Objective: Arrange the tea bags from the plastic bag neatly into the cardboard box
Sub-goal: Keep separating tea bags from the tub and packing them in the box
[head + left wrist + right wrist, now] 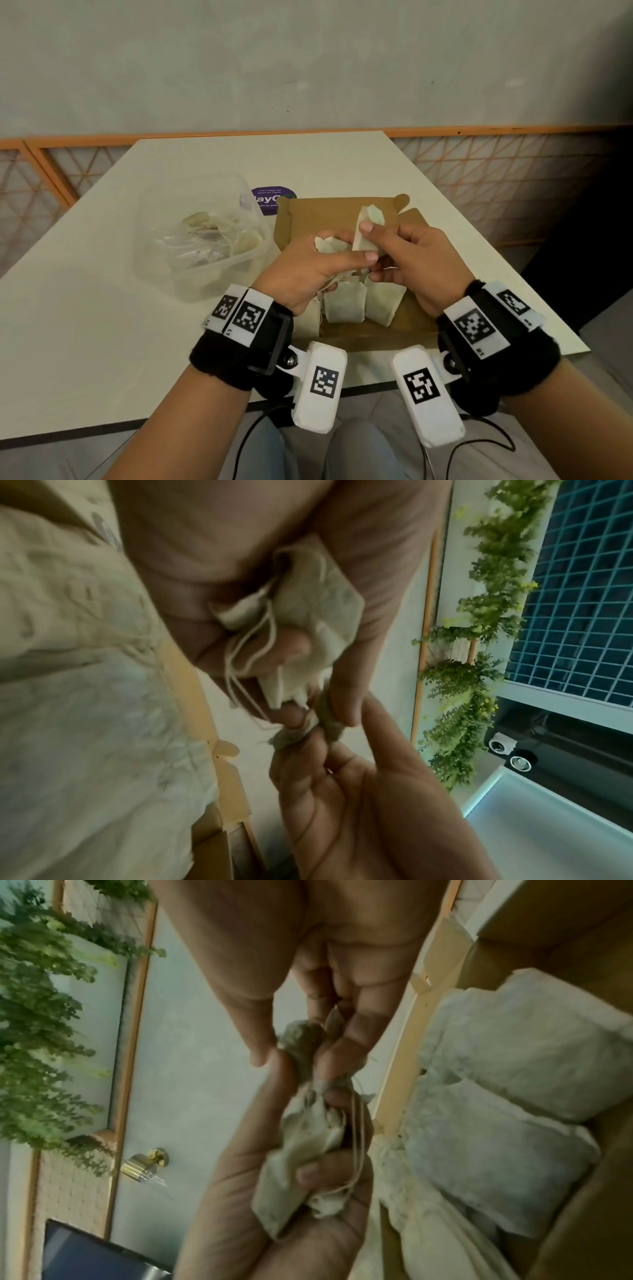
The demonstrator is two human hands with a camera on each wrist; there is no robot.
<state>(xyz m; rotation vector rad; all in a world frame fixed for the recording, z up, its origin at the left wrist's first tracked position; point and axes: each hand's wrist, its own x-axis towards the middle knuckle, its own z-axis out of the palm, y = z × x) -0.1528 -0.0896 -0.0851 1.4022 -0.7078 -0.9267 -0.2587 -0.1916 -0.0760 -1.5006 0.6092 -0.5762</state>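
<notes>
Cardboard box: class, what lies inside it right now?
Inside the cardboard box, tea bags stand in a row at its near end. The left hand and right hand hover above, covering its middle.

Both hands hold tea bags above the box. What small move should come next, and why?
Probably the right hand should pull its pinched pale paper tea bag free from the crumpled bunch of tea bags gripped by the left hand, then set it beside the row standing in the brown cardboard box.
</notes>
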